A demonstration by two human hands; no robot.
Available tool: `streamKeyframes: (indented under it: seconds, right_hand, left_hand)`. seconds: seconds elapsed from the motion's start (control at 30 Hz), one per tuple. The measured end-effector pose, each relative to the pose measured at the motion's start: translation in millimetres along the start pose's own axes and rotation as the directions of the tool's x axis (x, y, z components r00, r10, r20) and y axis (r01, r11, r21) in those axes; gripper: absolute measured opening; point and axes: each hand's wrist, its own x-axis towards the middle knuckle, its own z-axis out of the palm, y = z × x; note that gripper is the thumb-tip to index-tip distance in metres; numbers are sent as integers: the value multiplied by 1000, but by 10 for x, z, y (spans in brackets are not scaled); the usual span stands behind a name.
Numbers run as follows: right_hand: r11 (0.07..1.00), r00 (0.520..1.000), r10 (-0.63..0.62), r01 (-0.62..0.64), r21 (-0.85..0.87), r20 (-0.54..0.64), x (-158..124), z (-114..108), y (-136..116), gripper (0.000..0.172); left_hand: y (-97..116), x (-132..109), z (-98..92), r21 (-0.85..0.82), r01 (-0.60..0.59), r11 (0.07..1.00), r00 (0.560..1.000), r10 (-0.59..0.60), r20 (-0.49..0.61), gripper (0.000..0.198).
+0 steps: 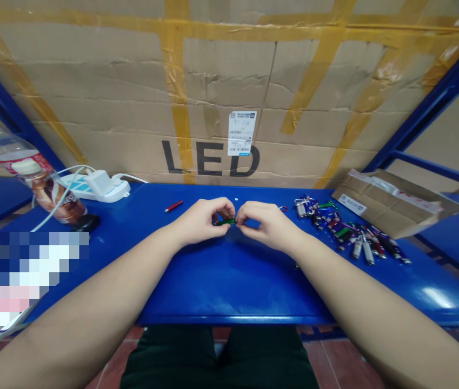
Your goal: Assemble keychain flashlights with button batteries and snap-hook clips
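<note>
A small green metal tube (225, 221), which looks like a mini keychain flashlight, is level just above the blue table. Closed around it from the left are the thumb and fingers of my left hand (207, 219). My right hand (268, 222) pinches at the tube's right end; whether it grips the tube itself or a tiny part there is hidden by the fingertips. A red mini flashlight tube (173, 206) lies left of my hands. Just behind my right hand, part of a red clip (283, 208) shows.
Several mini flashlights with carabiner clips (345, 232) are heaped at the right, beside a cardboard box (391, 202). On the left stand a power strip (99, 186) with cables and drink bottles (57, 192). A large taped carton (132, 108) rises behind the blue table (233, 286).
</note>
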Motion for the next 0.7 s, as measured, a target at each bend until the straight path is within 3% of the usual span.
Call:
streamKeyframes:
  seconds: [0.23,0.37,0.47,0.57,0.7]
  right_hand:
    - [970,971,240,-240,-43,-5,-20,-69,73,5]
    - [924,920,382,-380,-33,90,-35,-38,111,11]
    - [881,878,443,-464,96,180,-30,63,102,18]
    - [730,806,537,-592,342,249,-8,190,93,13]
    - [406,681,648,-689,601,343,26,271,98,13]
  left_hand:
    - [6,3,-51,74,19,997,1000,-18,-18,19]
    - [-41,10,-64,189,28,982,1000,-25,-18,23]
    - [-71,19,-48,244,6,970,999,-14,32,27]
    - [-79,26,-23,237,6,971,998,-20,57,28]
    - [-86,27,-6,230,-12,973,998,-3,63,27]
